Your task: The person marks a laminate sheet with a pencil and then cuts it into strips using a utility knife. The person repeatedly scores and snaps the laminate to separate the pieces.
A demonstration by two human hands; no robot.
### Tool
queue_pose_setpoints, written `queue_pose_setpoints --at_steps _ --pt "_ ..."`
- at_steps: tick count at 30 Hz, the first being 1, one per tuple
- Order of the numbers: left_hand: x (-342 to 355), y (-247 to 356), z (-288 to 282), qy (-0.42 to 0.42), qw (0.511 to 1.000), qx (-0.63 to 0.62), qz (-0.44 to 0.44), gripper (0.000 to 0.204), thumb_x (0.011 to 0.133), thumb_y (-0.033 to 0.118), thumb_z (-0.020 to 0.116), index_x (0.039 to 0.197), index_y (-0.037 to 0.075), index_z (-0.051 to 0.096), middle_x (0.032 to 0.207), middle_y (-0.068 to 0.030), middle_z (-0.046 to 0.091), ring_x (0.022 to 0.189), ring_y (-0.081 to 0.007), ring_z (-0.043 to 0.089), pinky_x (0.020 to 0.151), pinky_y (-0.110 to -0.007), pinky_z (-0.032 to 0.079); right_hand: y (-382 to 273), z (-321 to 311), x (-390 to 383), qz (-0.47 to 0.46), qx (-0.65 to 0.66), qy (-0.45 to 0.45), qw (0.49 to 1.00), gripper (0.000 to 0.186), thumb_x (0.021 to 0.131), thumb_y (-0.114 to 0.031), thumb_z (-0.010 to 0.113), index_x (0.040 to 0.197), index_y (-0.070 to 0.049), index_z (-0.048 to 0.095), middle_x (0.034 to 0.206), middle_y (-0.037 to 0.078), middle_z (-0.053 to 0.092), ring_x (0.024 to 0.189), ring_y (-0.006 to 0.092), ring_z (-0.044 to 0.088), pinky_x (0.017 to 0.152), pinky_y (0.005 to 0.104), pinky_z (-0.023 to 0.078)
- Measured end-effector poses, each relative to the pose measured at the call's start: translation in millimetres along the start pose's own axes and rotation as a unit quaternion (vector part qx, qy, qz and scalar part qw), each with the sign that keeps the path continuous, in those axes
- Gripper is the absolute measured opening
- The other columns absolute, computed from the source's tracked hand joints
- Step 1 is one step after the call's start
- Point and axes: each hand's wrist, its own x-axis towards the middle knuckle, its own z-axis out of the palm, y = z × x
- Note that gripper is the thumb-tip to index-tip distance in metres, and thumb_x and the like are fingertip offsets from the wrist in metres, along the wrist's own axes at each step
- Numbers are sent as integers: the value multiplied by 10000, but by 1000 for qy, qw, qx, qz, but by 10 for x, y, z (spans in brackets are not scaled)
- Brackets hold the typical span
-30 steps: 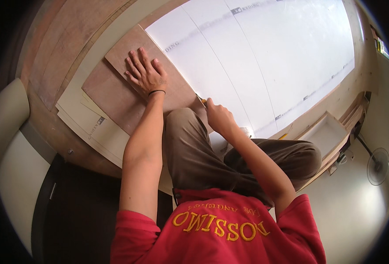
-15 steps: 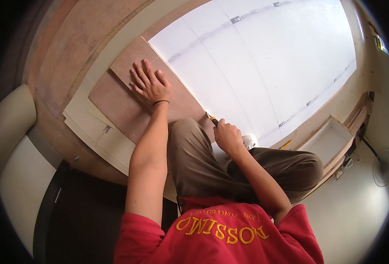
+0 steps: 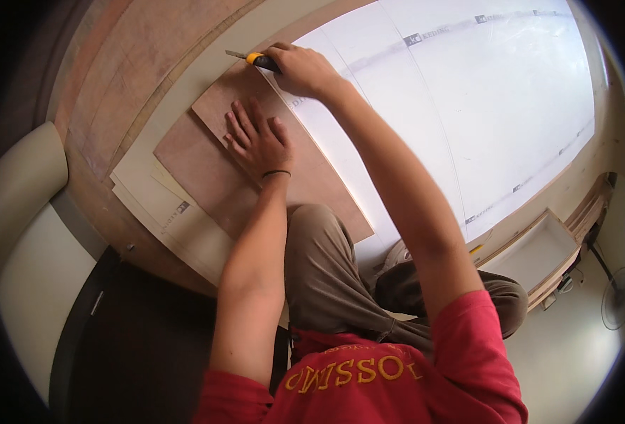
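Note:
My left hand [image 3: 259, 141] lies flat with spread fingers on a brown wooden board [image 3: 319, 177], pressing near its left edge. My right hand [image 3: 302, 69] is wrapped round a yellow and black utility knife [image 3: 262, 61] at the board's far end. The knife's blade is out and points left, over the board's far corner. Under the board's right edge lies a large white sheet [image 3: 496, 92] with printed marks and thin lines across it. A second brown board [image 3: 192, 162] sits beneath the first, sticking out to the left.
Pale sheets [image 3: 139, 180] lie under the boards on the left. A cream padded seat [image 3: 33, 177] stands at the far left, beside a dark surface [image 3: 136, 332]. To the right are an open wooden tray [image 3: 531, 251] and a fan [image 3: 618, 297]. My bent knees are close to the board.
My right hand has carried the knife from the board's near end up along its right edge to the far end. My left hand stays flat on the board.

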Motion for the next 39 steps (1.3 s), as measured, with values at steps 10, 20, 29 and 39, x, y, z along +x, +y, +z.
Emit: queue_pose_setpoints --at_steps 10,20,29,39 --pt "7 6 -58 -4 1000 -7 0 603 969 364 405 1536 171 336 1602 -128 279 1464 -377 268 1131 -591 251 23 84 470 -45 -106 -123 986 287 878 -181 588 1123 -93 709 1217 187 628 1003 350 683 828 427 570" --pt "8 1 -70 1 1000 2 5 608 959 350 420 1531 158 344 1603 -131 271 1466 -364 269 1120 -588 269 -272 -687 115 -76 -7 -190 979 225 963 -201 578 1125 -79 677 869 145 705 819 310 678 713 413 515" --pt "-6 -24 -29 -1 1000 -5 2 614 958 358 420 1534 160 340 1602 -139 271 1472 -371 251 1128 -590 243 -202 -299 171 11 -53 -106 993 203 927 -193 596 1105 -116 656 927 124 719 880 307 701 733 428 564" --pt "-8 -21 -2 -3 1000 -29 2 606 976 369 391 1545 171 325 1623 -124 233 1491 -363 204 1153 -592 178 -139 143 -130 79 -27 123 989 270 932 -215 606 1159 -79 549 1053 201 627 806 384 682 685 457 557"
